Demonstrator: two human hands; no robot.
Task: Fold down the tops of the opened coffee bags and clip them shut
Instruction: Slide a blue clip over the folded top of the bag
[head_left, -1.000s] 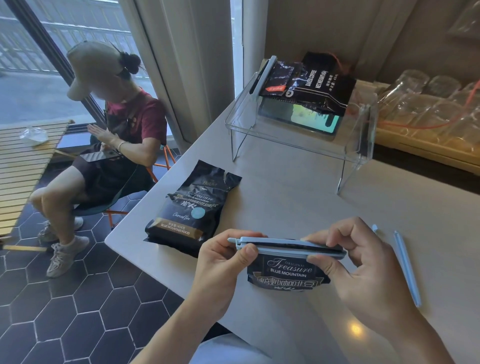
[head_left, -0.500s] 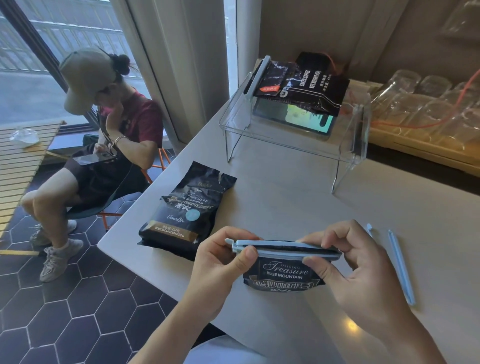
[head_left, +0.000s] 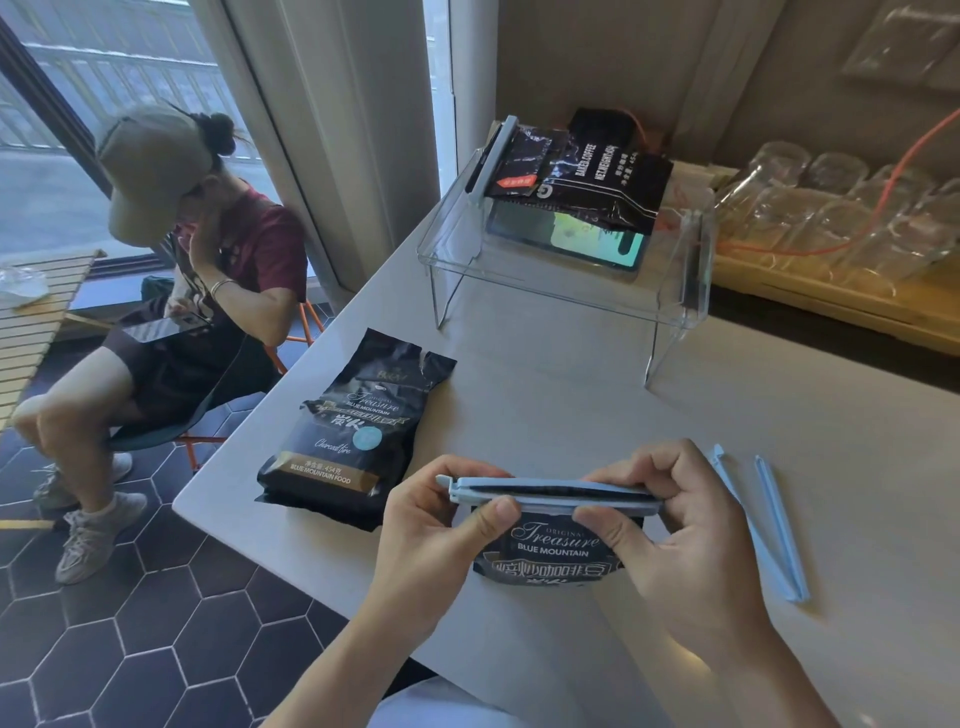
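A black "Treasure Blue Mountain" coffee bag (head_left: 553, 553) stands at the table's near edge with its top folded down. A light blue clip (head_left: 550, 493) lies along that fold. My left hand (head_left: 441, 525) pinches the clip's left end, thumb in front. My right hand (head_left: 675, 525) pinches its right end, fingers curled over the top. A second black coffee bag (head_left: 353, 431) lies flat to the left, its top crumpled and unclipped. An open blue clip (head_left: 763, 525) lies on the table to the right.
A clear acrylic stand (head_left: 561, 280) at the back holds two more black bags (head_left: 587, 171), one with a clip, over a lit phone. Glasses (head_left: 831, 208) lie on a wooden tray at right. A seated person (head_left: 171, 291) is off the table's left edge.
My right hand's fingers have closed further over the clip's right end. The seated person has raised a hand to the head. The view has shifted slightly.
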